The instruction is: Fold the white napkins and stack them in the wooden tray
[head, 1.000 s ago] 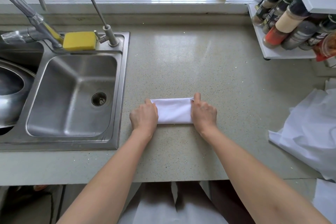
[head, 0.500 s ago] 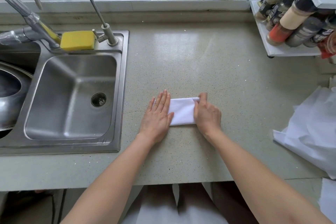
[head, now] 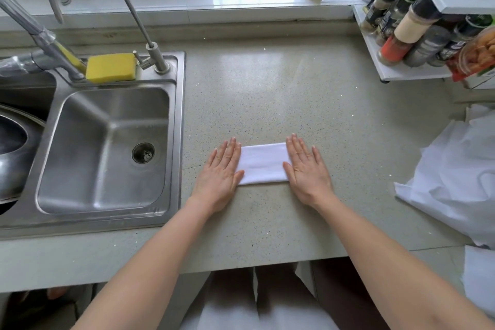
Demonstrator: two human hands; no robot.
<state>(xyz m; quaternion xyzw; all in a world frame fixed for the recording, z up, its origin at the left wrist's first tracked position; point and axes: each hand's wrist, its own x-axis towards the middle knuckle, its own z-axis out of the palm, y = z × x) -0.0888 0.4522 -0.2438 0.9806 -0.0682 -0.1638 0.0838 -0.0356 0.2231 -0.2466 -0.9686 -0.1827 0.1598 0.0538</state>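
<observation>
Near the countertop's (head: 267, 83) front edge, the folded napkin (head: 263, 163) lies flat, light and limp, pressed at its ends by the flat, released left hand (head: 222, 171) and right hand (head: 308, 171); best pinched along its creased long edge.

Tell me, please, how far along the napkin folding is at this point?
Done: one white cloth napkin lies folded into a flat rectangle on the speckled stone countertop. In hand: the left hand and right hand press flat on its ends. Left: the loose heap of white napkins at the right; no wooden tray is visible.
</observation>
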